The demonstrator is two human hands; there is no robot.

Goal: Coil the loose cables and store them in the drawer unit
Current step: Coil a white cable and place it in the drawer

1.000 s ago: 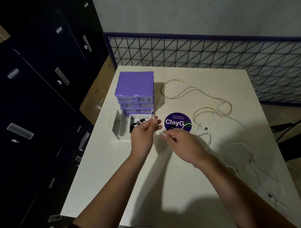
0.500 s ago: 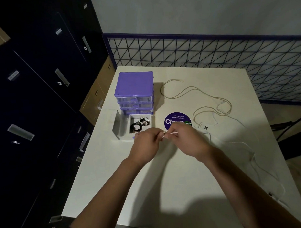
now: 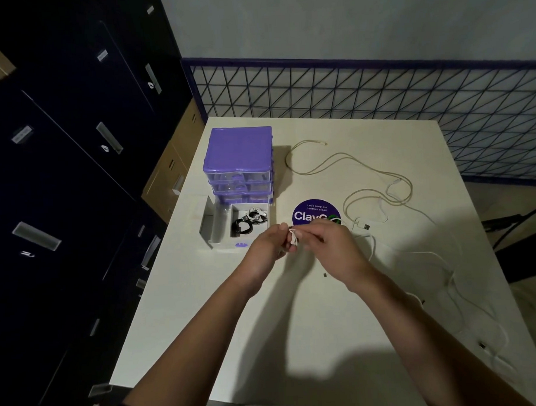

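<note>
A purple drawer unit (image 3: pixel 239 161) stands at the table's far left. Its bottom drawer (image 3: pixel 222 242) is pulled out and holds coiled black and white cables (image 3: pixel 250 221). Both hands meet just right of the drawer. My left hand (image 3: pixel 267 248) pinches a small white cable coil (image 3: pixel 293 237), and my right hand (image 3: pixel 335 249) grips the same cable beside it. The white cable (image 3: pixel 442 260) trails off to the right across the table. A beige cable (image 3: pixel 350 166) lies loose at the far side.
A round purple sticker (image 3: pixel 312 212) lies on the white table (image 3: pixel 204 326) behind my hands. A wire-grid fence (image 3: pixel 378 92) lines the far edge. Dark filing cabinets (image 3: pixel 62 179) stand to the left. A small dark speck (image 3: pixel 325 274) lies near my right wrist.
My hands came together and moved slightly toward me, from above the drawer's edge to just right of it. The white cable is now gathered into a small coil between the fingers.
</note>
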